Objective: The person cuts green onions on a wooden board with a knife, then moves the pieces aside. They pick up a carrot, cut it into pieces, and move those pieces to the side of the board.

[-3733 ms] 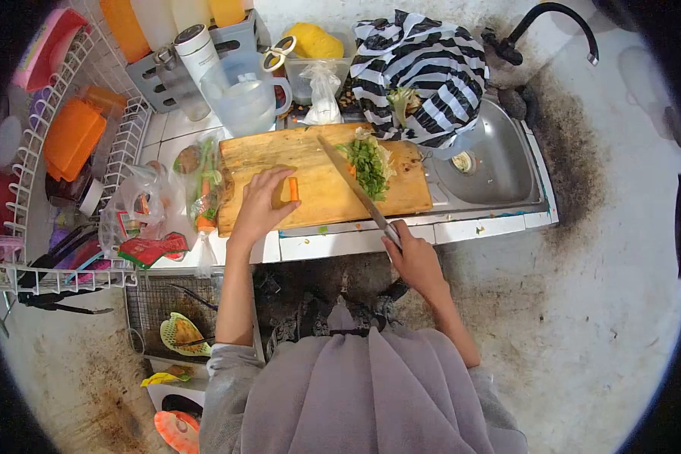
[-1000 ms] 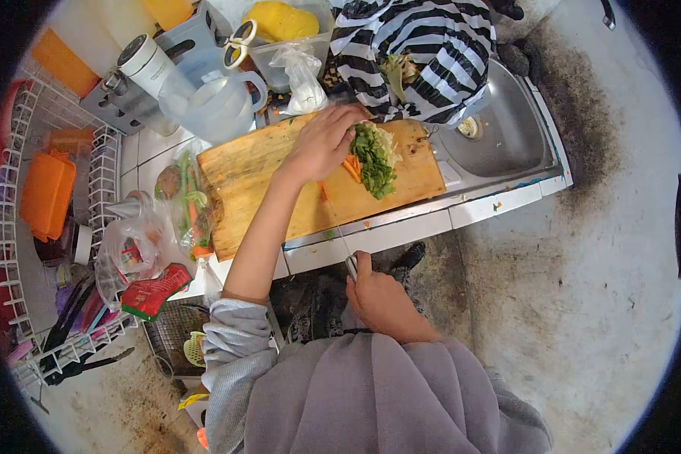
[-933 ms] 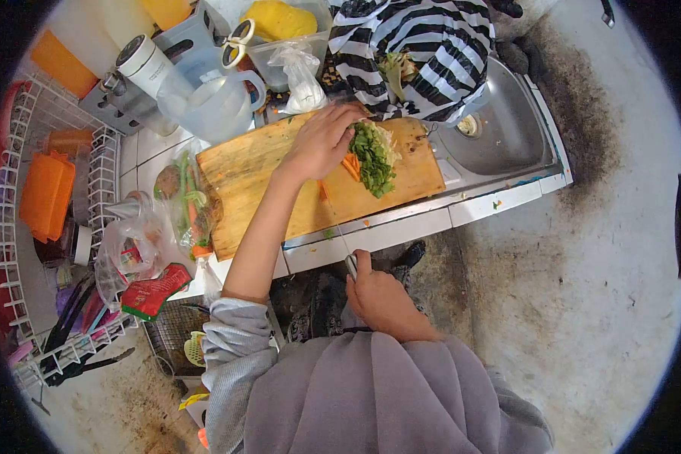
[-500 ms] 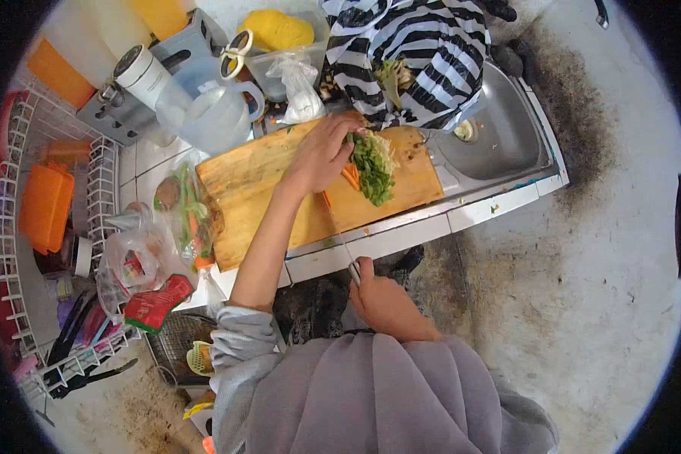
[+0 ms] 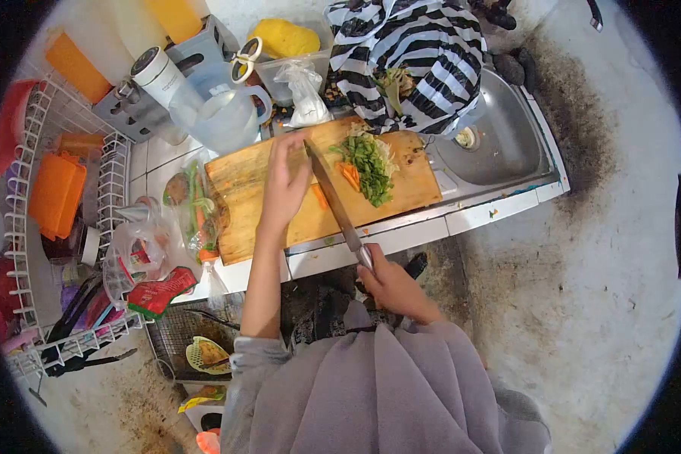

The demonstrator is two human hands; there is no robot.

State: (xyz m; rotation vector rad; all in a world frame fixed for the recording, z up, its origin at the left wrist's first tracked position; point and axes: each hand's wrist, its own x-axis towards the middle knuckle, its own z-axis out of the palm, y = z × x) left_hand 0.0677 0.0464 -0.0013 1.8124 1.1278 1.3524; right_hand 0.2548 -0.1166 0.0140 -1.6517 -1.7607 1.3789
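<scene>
A wooden cutting board [image 5: 253,216] lies on the tiled counter. My right hand [image 5: 392,284], closed round the handle of a knife [image 5: 339,203], is just off the board's front edge, and the blade reaches diagonally across the board to the upper left. Beside the blade's tip is my left hand [image 5: 286,181], over the board, with its fingers extended and nothing seen in them. Right of the blade lie chopped green leaves [image 5: 374,172], pale shreds [image 5: 388,155] and orange carrot pieces [image 5: 349,175]. A single carrot piece [image 5: 320,196] sits left of the blade.
A striped bag [image 5: 431,68] with scraps stands at the back beside the sink [image 5: 507,144]. Behind the board are a clear jug [image 5: 227,117] and a tied white bag [image 5: 307,98]. Bagged vegetables [image 5: 197,208] and a dish rack [image 5: 23,250] are on the left.
My left hand has moved left, away from the chopped vegetables, and its fingers have straightened. The knife blade now lies further left and more of it shows.
</scene>
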